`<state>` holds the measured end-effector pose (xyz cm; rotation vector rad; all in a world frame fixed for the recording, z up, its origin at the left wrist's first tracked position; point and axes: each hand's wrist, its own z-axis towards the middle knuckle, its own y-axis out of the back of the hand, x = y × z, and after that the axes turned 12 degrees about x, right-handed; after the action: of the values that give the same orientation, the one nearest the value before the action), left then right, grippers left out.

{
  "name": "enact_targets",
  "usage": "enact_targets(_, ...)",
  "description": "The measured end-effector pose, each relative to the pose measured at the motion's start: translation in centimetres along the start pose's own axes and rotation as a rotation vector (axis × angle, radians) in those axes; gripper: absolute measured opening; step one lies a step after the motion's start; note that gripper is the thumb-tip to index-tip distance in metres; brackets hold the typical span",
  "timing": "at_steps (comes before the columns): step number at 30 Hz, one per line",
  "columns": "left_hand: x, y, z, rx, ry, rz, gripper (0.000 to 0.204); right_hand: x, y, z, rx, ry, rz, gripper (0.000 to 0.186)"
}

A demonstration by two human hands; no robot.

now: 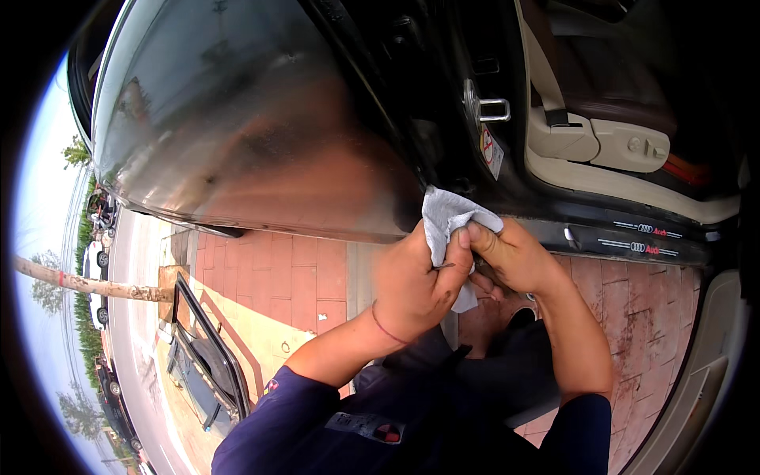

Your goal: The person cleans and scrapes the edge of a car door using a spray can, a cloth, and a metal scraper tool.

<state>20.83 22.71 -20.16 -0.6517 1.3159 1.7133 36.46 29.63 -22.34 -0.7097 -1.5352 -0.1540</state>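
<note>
My left hand (416,281) and my right hand (514,257) are closed on a crumpled light grey cloth (451,207), their thumbs close together on it. The cloth is just below the front corner of the black door opening, beside a glossy dark body panel (237,119). Part of it hangs below my fingers, which are partly hidden. The black door sill (590,234) with metal trim strips runs to the right of my hands.
A cream-trimmed brown seat (602,95) sits inside the car. An open door's inner panel (697,364) is at lower right. On the left, a detached door frame (210,356) lies on the pavement near a tree trunk (103,285), with parked cars along the road.
</note>
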Motion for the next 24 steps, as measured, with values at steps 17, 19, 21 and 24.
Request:
enact_targets(17,-0.6,0.7,1.0,-0.072,-0.117,-0.037,0.019,2.0,-0.6,-0.3,-0.005,-0.018,0.009,0.056)
enact_targets(19,0.1,0.2,0.6,-0.059,-0.113,0.004,0.019,1.8,-0.4,-0.9,-0.018,-0.078,-0.04,0.055)
enact_targets(21,0.0,0.4,0.9,-0.073,-0.127,-0.044,0.019,2.2,-0.5,-0.5,-0.024,-0.035,-0.056,0.055)
enact_targets(24,-0.6,0.9,1.2,-0.049,-0.104,-0.079,0.019,3.0,-0.5,-0.6,0.003,-0.036,-0.053,0.055)
